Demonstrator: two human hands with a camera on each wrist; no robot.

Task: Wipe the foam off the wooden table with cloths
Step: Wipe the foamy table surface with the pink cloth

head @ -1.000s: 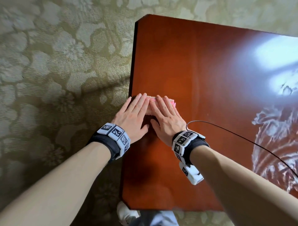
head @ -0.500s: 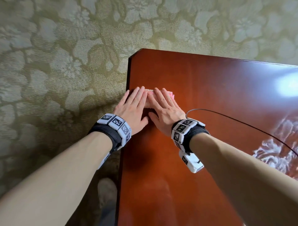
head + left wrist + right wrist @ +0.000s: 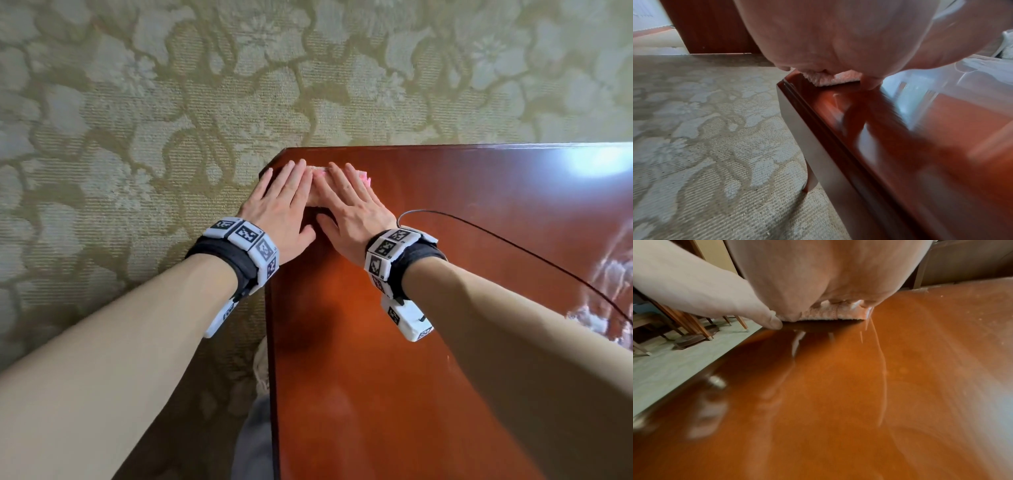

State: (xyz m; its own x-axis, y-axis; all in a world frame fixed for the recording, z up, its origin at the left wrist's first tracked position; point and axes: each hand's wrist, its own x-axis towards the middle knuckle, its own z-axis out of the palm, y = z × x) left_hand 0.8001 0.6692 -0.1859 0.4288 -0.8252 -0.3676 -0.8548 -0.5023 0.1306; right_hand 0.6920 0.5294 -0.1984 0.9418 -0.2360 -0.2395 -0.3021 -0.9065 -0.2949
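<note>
We see bare bench (image 3: pixel 428 342) near our wrists and to the right, open for a hand. The cloth (image 3: pixel 363 174) sits at the far left corner, edges just beyond. Foam (image 3: pixel 613 274) lies far right, and a cable (image 3: pixel 513 245) arcs across toward it.

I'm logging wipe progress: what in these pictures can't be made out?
- Pink cloth: mostly hidden under the left hand and right hand in all views.
- Foam: cut off by the head view's right edge.
- Table surface: blurred in both wrist views.
</note>
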